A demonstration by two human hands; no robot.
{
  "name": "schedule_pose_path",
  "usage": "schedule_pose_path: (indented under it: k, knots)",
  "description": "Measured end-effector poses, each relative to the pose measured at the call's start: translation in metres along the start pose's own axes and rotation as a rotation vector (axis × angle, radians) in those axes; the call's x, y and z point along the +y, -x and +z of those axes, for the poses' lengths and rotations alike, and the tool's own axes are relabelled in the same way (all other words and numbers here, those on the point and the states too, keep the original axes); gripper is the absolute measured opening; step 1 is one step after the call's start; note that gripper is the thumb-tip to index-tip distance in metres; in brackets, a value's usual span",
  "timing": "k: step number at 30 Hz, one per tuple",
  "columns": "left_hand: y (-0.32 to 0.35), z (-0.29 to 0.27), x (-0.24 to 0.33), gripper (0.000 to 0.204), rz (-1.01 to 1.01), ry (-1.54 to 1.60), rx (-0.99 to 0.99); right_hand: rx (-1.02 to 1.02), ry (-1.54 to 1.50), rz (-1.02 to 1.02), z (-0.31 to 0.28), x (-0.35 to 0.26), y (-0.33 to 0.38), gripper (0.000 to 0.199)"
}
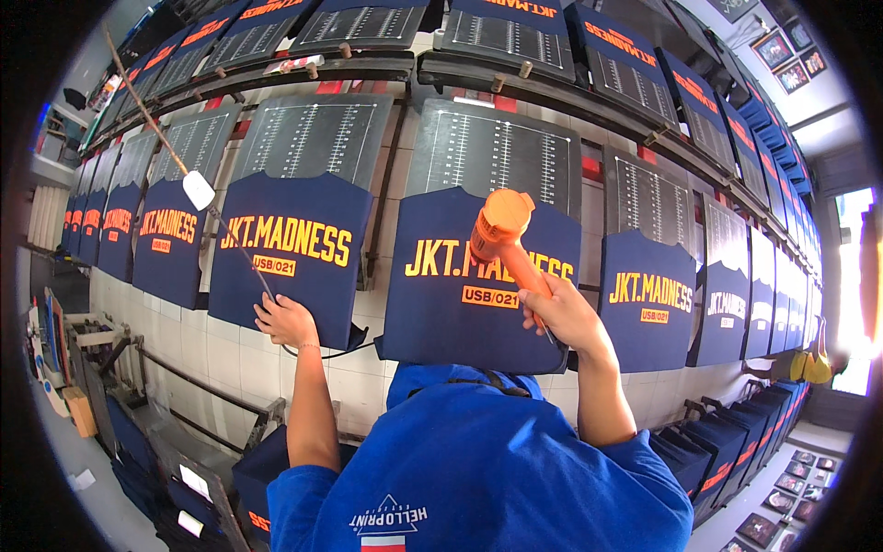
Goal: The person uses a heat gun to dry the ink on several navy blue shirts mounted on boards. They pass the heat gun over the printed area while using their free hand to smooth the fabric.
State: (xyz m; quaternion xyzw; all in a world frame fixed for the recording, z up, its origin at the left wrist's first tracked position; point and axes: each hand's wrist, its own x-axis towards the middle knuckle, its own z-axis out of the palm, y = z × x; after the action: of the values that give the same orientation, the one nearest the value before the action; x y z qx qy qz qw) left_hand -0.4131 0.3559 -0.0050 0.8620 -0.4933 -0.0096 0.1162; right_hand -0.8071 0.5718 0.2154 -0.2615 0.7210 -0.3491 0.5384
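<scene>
Orange casing identifies the hand tool (525,269), located just off the view centre toward 2 o'clock, with its broad cylindrical head directed toward 11 o'clock and its handle running down toward 4 o'clock. The right hand (568,313), between 3 and 4 o'clock, encloses the lower handle; its grip is closed around the tool, fingers wrapped. Behind the tool head lies the central navy garment (451,317), draped over a dark board (492,147) marked with white scales; the tool overlaps part of the yellow-orange lettering, and contact between tool and fabric cannot be determined. The left hand (287,320), between 8 and 9 o'clock, is positioned over the lower part of the adjacent navy garment (285,225), fingers bent. A thin cord (244,248) descends to these fingers from a white block (199,189) at 10 o'clock; whether the left grip is closed on the cord cannot be determined. A dark cable (354,346) emerges near the left wrist at 8 o'clock. Similar garment-covered boards form the near row, extending to 9 and 3 o'clock. A second row sits beyond a dark rail (368,68) across 12 o'clock. Framed pictures (789,75) hang at 2 o'clock.
</scene>
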Motion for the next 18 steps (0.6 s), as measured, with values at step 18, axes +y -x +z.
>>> schedule_pose_path:
  k: [18]
  knots:
    - [-0.001, 0.008, -0.008, 0.051, 0.004, 0.056, 0.012, 0.013, 0.036, 0.077, 0.007, 0.001, 0.027, 0.029]
